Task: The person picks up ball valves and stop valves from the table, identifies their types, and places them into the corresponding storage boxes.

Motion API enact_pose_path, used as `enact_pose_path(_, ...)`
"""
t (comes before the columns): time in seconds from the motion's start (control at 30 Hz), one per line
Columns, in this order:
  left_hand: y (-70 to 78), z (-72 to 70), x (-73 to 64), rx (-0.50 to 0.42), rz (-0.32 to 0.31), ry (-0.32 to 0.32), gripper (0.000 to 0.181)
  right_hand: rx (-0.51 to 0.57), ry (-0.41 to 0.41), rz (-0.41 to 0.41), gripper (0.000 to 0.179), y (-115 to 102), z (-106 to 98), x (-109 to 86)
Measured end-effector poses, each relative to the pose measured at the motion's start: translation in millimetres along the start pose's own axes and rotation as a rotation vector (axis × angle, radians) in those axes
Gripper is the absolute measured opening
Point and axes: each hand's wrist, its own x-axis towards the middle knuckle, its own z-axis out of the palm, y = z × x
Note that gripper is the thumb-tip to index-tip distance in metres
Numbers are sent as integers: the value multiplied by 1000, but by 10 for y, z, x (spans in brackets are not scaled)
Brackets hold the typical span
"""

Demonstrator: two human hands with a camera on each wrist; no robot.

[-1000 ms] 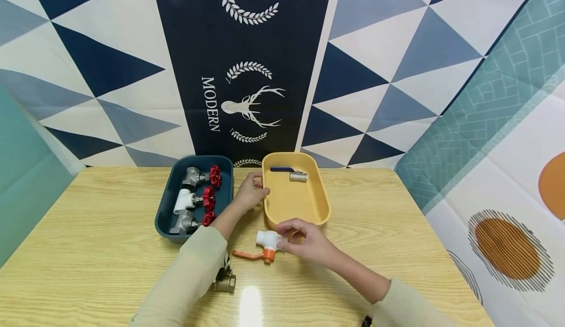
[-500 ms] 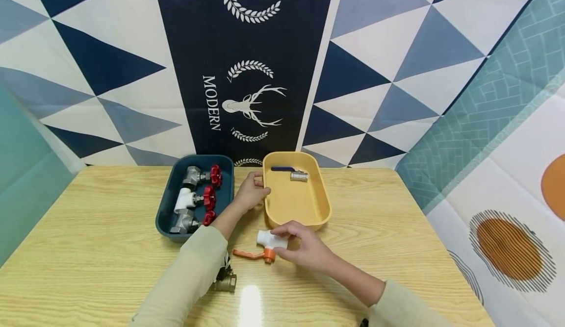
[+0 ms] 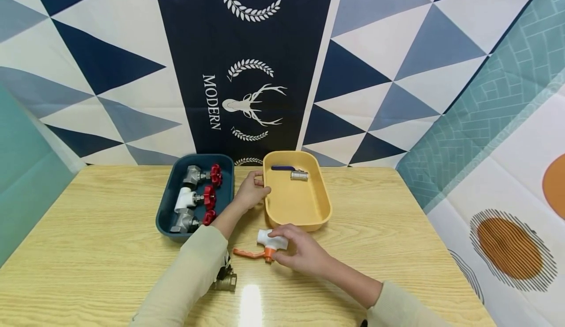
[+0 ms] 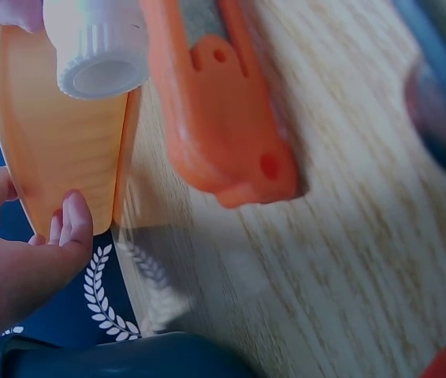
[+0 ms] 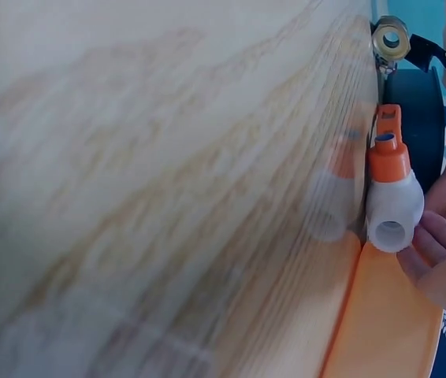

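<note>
A white plastic ball valve (image 3: 265, 238) with an orange lever (image 3: 248, 254) lies on the table just in front of a yellow tray (image 3: 327, 204). My right hand (image 3: 302, 253) is at the valve's right end, its thumb and index finger spread around the body. In the right wrist view, fingertips are right against the white valve body (image 5: 396, 209). The left hand (image 3: 251, 192) grips the yellow tray's left wall, thumb over the rim and fingers outside. Inside that tray, near the back, is a small steel valve (image 3: 299, 175) with a blue lever.
To the left stands a dark blue tray (image 3: 162, 209) with several red-handwheel valves, one of them a white valve (image 3: 184, 199). A brass valve (image 3: 227, 283) lies nearer the front, partly behind the left sleeve. A patterned cloth backdrop rises behind the table.
My right hand has shifted slightly left and down over the white valve, its thumb now by the orange cap. The left hand stays on the yellow tray.
</note>
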Motion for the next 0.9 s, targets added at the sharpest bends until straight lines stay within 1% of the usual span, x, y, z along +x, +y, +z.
enact_pose_path(0.2,-6,-11,7,-7,9,-6,55,-27,15,-15,39,-6,19,7)
enact_pose_path(0.33,0,-10,7,-11,8,-10,55,-26,14,17,39,-31,28,7)
enact_pose_path(0.5,3,-12,9,-15,5,-12,56,-36,-27,86,45,-63,50,2)
enact_pose_path(0.67,4,-12,8,-18,14,-14,56,-111,-78,145,60,-70,79,4)
enact_pose_path(0.77,3,-11,2,-16,10,-18,55,-126,-98,162,66,-65,94,12)
enact_pose_path(0.9,1,-14,-4,-13,1,-18,54,-138,-116,161,70,-58,115,25)
